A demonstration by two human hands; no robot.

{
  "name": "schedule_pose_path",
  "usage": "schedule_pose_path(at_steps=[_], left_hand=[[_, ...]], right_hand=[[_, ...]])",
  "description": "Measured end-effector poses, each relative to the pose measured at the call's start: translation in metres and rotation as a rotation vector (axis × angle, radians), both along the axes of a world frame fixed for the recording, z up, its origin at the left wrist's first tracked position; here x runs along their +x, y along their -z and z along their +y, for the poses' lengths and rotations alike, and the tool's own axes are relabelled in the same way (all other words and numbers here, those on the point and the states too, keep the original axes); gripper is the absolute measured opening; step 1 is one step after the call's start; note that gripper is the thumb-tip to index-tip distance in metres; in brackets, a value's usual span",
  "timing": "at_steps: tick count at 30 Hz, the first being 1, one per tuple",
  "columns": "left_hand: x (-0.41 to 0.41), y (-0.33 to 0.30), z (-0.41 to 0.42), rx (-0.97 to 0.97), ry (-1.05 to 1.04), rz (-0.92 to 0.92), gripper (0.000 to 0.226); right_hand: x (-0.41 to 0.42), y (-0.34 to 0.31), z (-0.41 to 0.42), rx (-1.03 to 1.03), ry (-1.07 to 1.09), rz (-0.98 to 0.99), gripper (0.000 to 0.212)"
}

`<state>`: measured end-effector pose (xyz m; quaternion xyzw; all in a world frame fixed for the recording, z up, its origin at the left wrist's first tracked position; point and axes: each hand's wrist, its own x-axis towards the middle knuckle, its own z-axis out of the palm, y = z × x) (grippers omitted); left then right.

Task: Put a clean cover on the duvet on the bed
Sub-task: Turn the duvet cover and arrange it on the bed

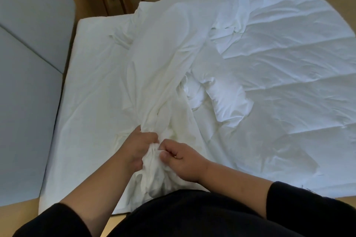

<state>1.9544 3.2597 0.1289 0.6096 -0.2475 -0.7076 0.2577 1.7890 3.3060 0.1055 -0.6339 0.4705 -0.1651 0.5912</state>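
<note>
Bed (81,102) edge: both hands (138,146) bunch cover (169,48).

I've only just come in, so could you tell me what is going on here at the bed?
A person stands at the bed's near edge, both hands bunching white fabric, apparently the duvet cover. The left hand and right hand grip it close together. The quilted duvet lies spread to the right, still uncovered.

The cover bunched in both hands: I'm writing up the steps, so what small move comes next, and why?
Probably work the fingers along the bunch to find the cover's open edge. Both the left hand and right hand grip gathered cloth, while the quilted duvet lies bare beside it.
</note>
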Motion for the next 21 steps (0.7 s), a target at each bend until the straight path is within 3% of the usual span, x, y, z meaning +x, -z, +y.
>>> schedule_pose_path(at_steps=[2,4,6,8,9,12,14,18,21], left_hand=[[0.005,0.0,0.0,-0.023,-0.101,0.109,0.043],[0.01,-0.005,0.002,-0.037,-0.136,0.226,0.041],[0.014,-0.009,0.002,-0.059,-0.148,0.282,0.032],[0.015,-0.016,-0.001,-0.087,-0.145,0.309,0.041],[0.015,-0.02,-0.002,-0.103,-0.146,0.307,0.048],[0.02,-0.024,-0.005,-0.114,-0.122,0.286,0.066],[0.025,-0.022,-0.005,-0.11,-0.134,0.267,0.065],[0.03,-0.015,-0.003,-0.098,-0.126,0.225,0.051],[0.023,-0.013,0.002,-0.067,-0.091,0.23,0.061]], right_hand=[[-0.003,0.009,-0.009,0.071,0.244,-0.082,0.016],[-0.005,0.024,-0.024,0.136,0.334,-0.049,0.016],[-0.004,0.052,-0.039,0.133,0.108,0.189,0.043],[-0.003,0.084,-0.046,0.068,-0.256,0.577,0.069],[-0.005,0.092,-0.046,0.058,-0.376,0.756,0.071],[-0.032,0.105,-0.037,0.068,-0.552,0.991,0.05],[-0.062,0.112,-0.026,0.087,-0.555,1.088,0.046],[-0.108,0.116,0.001,0.317,-0.585,1.292,0.041],[-0.119,0.118,-0.005,0.247,-0.303,1.169,0.036]])
